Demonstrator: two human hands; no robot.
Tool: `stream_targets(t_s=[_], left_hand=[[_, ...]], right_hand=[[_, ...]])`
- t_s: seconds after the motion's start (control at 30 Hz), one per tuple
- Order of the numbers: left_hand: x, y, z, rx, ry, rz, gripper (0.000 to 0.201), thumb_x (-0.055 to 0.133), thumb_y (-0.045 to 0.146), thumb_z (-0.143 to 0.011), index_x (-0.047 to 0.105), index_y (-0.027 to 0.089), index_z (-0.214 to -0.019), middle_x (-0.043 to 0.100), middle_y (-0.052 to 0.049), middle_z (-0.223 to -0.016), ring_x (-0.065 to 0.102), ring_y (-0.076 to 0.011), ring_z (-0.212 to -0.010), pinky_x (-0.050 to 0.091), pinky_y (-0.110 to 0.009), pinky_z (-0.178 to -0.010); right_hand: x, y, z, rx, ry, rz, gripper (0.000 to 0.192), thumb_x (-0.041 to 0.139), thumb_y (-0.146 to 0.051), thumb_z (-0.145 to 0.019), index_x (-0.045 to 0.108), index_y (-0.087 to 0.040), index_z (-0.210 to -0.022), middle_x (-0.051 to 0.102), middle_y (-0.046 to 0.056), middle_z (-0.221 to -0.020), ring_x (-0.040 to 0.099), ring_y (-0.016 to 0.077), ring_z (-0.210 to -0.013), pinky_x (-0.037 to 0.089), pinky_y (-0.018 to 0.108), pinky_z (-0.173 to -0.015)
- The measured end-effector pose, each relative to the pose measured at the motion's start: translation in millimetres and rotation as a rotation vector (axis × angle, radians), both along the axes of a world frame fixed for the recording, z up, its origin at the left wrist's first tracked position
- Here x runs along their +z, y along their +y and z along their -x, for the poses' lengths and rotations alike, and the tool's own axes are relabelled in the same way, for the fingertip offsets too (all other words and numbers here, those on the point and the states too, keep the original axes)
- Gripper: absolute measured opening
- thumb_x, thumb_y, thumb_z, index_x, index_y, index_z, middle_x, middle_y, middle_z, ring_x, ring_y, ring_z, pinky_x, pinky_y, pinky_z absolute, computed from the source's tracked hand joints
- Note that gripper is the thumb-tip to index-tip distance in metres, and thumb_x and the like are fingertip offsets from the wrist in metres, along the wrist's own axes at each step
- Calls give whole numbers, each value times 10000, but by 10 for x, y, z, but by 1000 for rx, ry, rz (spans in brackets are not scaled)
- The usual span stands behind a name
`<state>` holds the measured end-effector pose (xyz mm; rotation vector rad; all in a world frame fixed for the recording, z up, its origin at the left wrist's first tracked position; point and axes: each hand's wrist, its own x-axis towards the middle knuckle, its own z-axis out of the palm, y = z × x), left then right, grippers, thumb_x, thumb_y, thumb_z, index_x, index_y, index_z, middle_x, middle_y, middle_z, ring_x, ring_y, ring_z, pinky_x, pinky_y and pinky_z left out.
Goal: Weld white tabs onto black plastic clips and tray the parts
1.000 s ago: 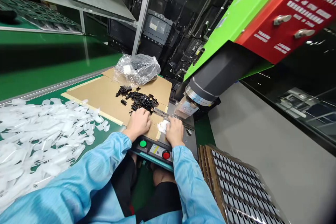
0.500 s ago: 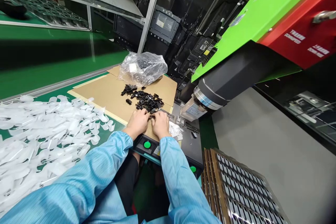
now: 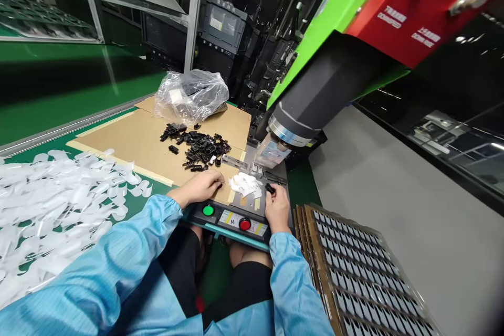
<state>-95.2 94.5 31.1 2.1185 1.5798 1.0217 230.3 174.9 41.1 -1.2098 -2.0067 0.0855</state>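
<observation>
My right hand (image 3: 277, 209) is closed around a small black plastic part (image 3: 270, 188) at the right of the machine's metal base. Curled fingers on my left hand (image 3: 202, 186) rest low over the cardboard sheet (image 3: 129, 136); what they hold, if anything, is hidden. Just beyond that hand lies a pile of black plastic parts (image 3: 202, 147). Between my hands sits a small heap of white pieces (image 3: 245, 184) on the metal base. Above and behind the heap hangs the machine's clear-tipped head (image 3: 271, 152).
Many translucent white curved pieces (image 3: 59, 205) cover the green table at left. A clear plastic bag (image 3: 192, 95) stands behind the black pile. A front panel carries a green button (image 3: 208, 210) and a red button (image 3: 244, 224). Stacked trays (image 3: 354, 268) stand at lower right.
My hands were together at the black pile and are now apart. The right one has moved right with a black part; the left has drawn back nearer me. The view has shifted right.
</observation>
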Motion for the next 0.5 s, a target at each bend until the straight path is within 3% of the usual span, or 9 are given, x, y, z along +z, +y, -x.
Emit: stream_targets(t_s=[0.13,0.27,0.4,0.5], left_hand=[[-106,106,4,-3,-87,28,258,504,262,-1012,717,199,-1143,732,-62,-1200,666,-223,-1145,511,-373,-1073],[-133,98,17,104,-89,-68,323,525,282,-1005,689,157,-1254,657,-113,-1350,611,-233,-1283,463,-385,-1172],[-83,32,-45,245,-22,-111,343,522,367,-1037,712,163,-1237,622,-123,-1206,621,-246,-1148,521,-405,-1051],[-67,14,-152,212,39,-85,361,562,455,-1039,731,195,-1226,580,-110,-1127,609,-240,-1052,531,-397,-988]], right_hand=[[-173,-39,-478,10,-92,-50,298,457,-174,-934,679,-157,-1132,630,156,-1160,602,291,-1112,500,437,-995],[-281,-102,-617,4,-81,-79,278,479,-210,-962,695,-157,-1129,614,169,-1271,588,297,-1186,490,448,-1040],[-264,-95,-644,-34,-163,-23,299,476,-192,-943,702,-177,-1138,685,131,-1157,598,306,-1060,487,449,-957],[-192,-34,-581,-55,-106,45,290,504,-199,-930,707,-172,-1135,699,118,-1076,618,289,-972,494,415,-891]])
